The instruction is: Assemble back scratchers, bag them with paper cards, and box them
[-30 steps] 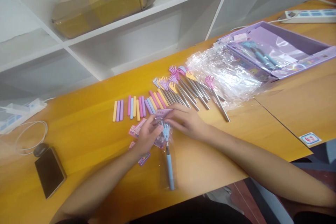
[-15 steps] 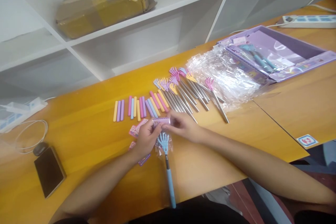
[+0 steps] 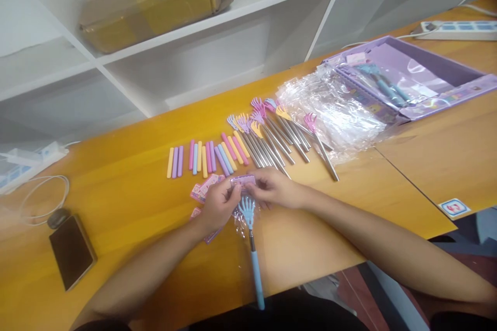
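Note:
Both hands pinch the top of a clear plastic bag, where a purple card [image 3: 243, 180] shows. My left hand [image 3: 218, 202] is closed on its left side, my right hand [image 3: 275, 187] on its right. Inside the bag hangs a blue back scratcher [image 3: 256, 274], hand-shaped head up and handle toward my body. Pink printed cards [image 3: 207, 186] lie beside my left hand. Beyond the hands are several coloured handle sleeves [image 3: 204, 161] and several metal back scratchers [image 3: 267, 139] with coloured heads.
A heap of clear bags [image 3: 334, 114] lies against an open purple box [image 3: 462, 85] at the right. At the left are a phone [image 3: 72, 253], a cable and a power strip [image 3: 33, 165]. Another power strip [image 3: 458, 30] is back right. A taped carton [image 3: 155, 8] sits on the white shelf.
Both hands and the bagged blue back scratcher have shifted slightly to the right. The purple card is tilted differently, and more of it shows between the fingers.

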A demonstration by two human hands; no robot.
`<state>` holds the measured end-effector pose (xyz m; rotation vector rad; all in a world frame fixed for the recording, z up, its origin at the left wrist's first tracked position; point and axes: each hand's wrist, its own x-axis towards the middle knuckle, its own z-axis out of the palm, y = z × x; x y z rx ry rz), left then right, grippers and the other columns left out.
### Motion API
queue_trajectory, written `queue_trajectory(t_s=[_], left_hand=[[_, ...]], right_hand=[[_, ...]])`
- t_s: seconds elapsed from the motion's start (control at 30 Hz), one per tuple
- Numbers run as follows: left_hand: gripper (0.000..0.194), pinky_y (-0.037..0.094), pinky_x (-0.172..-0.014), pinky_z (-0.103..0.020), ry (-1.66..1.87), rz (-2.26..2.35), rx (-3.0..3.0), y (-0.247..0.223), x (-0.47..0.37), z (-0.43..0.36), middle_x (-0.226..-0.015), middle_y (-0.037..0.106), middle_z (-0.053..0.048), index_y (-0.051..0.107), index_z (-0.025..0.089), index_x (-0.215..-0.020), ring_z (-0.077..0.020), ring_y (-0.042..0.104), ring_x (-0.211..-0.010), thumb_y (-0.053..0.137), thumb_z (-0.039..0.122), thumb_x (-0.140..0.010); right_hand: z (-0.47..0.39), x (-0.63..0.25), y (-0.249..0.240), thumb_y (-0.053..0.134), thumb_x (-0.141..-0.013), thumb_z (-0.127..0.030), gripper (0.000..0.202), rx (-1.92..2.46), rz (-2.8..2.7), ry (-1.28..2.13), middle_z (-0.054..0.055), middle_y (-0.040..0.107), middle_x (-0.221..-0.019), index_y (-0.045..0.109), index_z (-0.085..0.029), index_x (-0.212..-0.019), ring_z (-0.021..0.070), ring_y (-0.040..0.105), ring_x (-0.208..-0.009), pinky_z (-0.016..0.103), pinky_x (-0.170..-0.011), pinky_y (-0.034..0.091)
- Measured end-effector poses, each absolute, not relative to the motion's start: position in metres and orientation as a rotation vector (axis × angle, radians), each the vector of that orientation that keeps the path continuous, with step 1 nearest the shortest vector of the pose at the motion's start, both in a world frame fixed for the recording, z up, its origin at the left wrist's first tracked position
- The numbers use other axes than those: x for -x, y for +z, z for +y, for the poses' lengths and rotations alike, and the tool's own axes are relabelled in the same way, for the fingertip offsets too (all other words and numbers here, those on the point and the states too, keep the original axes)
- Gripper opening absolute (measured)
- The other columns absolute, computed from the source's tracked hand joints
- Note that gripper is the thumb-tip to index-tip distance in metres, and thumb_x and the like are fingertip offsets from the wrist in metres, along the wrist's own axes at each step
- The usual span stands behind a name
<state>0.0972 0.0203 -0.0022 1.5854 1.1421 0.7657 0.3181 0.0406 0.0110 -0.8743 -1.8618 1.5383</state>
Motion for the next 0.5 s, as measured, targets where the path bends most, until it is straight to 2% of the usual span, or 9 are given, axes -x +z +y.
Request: queue_trajectory(t_s=[0.13, 0.2, 0.37, 0.5], left_hand=[[0.039, 0.033, -0.059, -0.027, 0.771, 1.154, -1.566, -0.0025, -0.0964, 0.022, -0.067, 0.048, 0.003, 0.047, 0.022, -0.072, -0.0135, 0.041, -0.061, 0.057, 0.045, -0.101], [0.038, 0.033, -0.059, -0.026, 0.779, 1.153, -1.57, -0.0017, -0.0962, 0.023, -0.066, 0.047, 0.003, 0.046, 0.022, -0.071, -0.0137, 0.041, -0.061, 0.059, 0.043, -0.099], [0.028, 0.038, -0.063, -0.027, 0.784, 1.13, -1.559, -0.0017, -0.0949, 0.0242, -0.07, 0.054, 0.001, 0.055, 0.021, -0.076, -0.0155, 0.048, -0.066, 0.059, 0.038, -0.097], [0.028, 0.041, -0.064, -0.027, 0.782, 1.113, -1.53, -0.0021, -0.093, 0.0242, -0.072, 0.057, 0.0, 0.057, 0.02, -0.076, -0.0161, 0.052, -0.067, 0.055, 0.036, -0.099]], right_hand=[[0.0425, -0.319, 0.0088, 0.058, -0.099, -0.026, 0.013, 0.878, -1.887, 1.49, -0.005, 0.062, -0.061, 0.06, -0.02, -0.088, 0.0103, 0.059, -0.049, 0.02, -0.049, 0.045], [0.0432, -0.319, 0.0078, 0.057, -0.093, -0.019, 0.008, 0.87, -1.91, 1.405, -0.005, 0.061, -0.062, 0.058, -0.02, -0.085, 0.0098, 0.056, -0.051, 0.02, -0.05, 0.042], [0.0438, -0.3192, 0.0089, 0.054, -0.081, -0.013, 0.008, 0.837, -1.978, 1.17, -0.005, 0.059, -0.066, 0.058, -0.02, -0.08, 0.0095, 0.05, -0.057, 0.021, -0.055, 0.038], [0.0431, -0.3216, 0.0118, 0.049, -0.084, -0.011, 0.013, 0.806, -1.936, 1.343, -0.005, 0.064, -0.062, 0.057, -0.022, -0.084, 0.0117, 0.059, -0.053, 0.022, -0.055, 0.045]])
